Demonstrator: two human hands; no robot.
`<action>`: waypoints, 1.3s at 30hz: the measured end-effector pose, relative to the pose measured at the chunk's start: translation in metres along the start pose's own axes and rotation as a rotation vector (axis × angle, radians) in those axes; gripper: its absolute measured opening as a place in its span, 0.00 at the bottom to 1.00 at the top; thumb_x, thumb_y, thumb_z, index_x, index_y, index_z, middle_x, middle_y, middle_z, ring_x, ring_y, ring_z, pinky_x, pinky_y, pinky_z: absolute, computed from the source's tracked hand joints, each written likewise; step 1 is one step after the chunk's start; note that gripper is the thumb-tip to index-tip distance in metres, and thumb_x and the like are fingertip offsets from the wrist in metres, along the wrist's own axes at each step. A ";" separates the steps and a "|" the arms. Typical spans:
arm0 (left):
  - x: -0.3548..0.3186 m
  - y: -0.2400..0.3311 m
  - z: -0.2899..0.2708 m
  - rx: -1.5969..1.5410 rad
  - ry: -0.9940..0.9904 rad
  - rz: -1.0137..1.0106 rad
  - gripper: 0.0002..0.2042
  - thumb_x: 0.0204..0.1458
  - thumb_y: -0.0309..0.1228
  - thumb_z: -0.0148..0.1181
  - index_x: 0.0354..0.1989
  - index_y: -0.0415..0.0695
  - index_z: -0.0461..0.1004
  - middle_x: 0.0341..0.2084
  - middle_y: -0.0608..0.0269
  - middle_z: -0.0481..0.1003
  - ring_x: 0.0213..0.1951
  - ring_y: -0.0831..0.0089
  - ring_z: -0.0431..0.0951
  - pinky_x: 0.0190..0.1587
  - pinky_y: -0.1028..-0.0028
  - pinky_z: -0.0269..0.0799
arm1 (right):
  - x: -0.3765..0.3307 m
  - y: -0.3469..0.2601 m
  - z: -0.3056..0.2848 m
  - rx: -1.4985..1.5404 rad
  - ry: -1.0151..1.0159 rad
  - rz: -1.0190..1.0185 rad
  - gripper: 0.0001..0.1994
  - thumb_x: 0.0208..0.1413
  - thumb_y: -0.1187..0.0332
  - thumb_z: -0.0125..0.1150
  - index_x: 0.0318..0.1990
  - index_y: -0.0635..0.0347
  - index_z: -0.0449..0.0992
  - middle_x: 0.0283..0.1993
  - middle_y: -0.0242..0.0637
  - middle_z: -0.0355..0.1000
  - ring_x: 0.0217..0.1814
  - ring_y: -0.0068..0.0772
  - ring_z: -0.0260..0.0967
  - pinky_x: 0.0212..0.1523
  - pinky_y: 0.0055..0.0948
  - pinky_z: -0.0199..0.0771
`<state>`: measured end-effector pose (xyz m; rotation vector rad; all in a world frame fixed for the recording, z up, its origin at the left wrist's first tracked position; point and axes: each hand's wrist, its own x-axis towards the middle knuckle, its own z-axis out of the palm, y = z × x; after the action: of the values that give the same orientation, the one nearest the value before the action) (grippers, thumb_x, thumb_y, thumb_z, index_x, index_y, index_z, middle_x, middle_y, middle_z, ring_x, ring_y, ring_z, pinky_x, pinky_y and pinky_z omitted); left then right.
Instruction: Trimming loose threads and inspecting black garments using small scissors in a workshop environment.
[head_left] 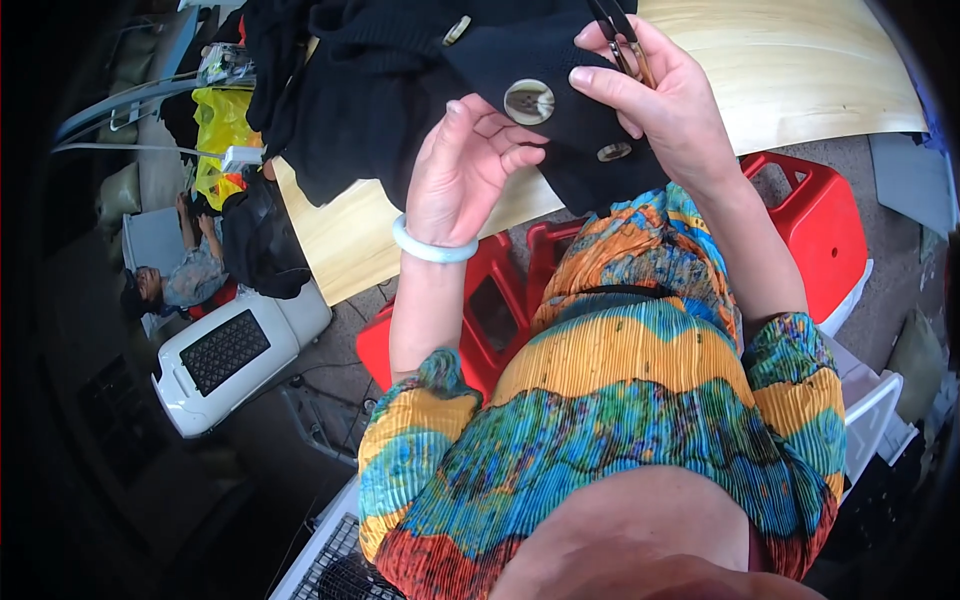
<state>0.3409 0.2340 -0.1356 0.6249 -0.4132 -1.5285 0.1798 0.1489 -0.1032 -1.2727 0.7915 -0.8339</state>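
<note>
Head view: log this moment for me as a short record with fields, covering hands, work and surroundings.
Left hand: palm up, beside the large button; contact with cloth unclear
Right hand: gripping a dark two-pronged tool
Work: dark garment with at least three buttons in sight
Surface: light wooden table
Worn: pale bracelet on the left wrist
Nearby: red stool, right; yellow bag, left
Others: one person, far left

counted: buttons (529,102), three; wearer's hands (458,178), two; black tool (627,29), one; bracelet (434,250), one; yellow bag (216,125), one; background person (188,276), one.
</note>
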 end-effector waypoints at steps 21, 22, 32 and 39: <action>-0.013 -0.009 0.010 -0.411 -0.289 -0.174 0.25 0.45 0.37 0.51 0.53 0.46 0.58 0.48 0.57 0.63 0.36 0.67 0.69 0.28 0.72 0.61 | 0.007 -0.050 0.005 0.073 -0.284 0.300 0.13 0.47 0.69 0.57 0.40 0.60 0.65 0.21 0.22 0.59 0.18 0.11 0.51 0.18 0.11 0.50; -0.013 -0.010 0.008 -0.409 -0.283 -0.173 0.25 0.45 0.37 0.51 0.53 0.46 0.58 0.48 0.57 0.63 0.36 0.67 0.69 0.28 0.72 0.61 | 0.007 -0.049 0.005 0.082 -0.280 0.310 0.13 0.47 0.68 0.57 0.40 0.60 0.65 0.21 0.22 0.59 0.18 0.11 0.51 0.18 0.11 0.50; -0.010 -0.012 0.006 -0.475 -0.310 -0.203 0.25 0.44 0.38 0.52 0.53 0.50 0.58 0.48 0.57 0.63 0.36 0.67 0.69 0.28 0.73 0.60 | -0.003 -0.032 0.005 0.038 -0.015 -0.020 0.15 0.47 0.75 0.54 0.44 0.65 0.61 0.28 0.31 0.64 0.32 0.15 0.62 0.34 0.12 0.62; -0.010 -0.014 -0.003 -0.317 -0.243 -0.136 0.18 0.50 0.31 0.47 0.51 0.45 0.60 0.49 0.57 0.63 0.52 0.63 0.61 0.43 0.63 0.64 | -0.004 0.001 0.001 -0.237 -0.239 -0.661 0.18 0.41 0.83 0.57 0.43 0.65 0.65 0.37 0.37 0.70 0.23 0.11 0.61 0.22 0.08 0.59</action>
<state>0.3315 0.2450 -0.1455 0.2234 -0.3054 -1.7627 0.1788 0.1525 -0.1043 -1.8512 0.2706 -1.0997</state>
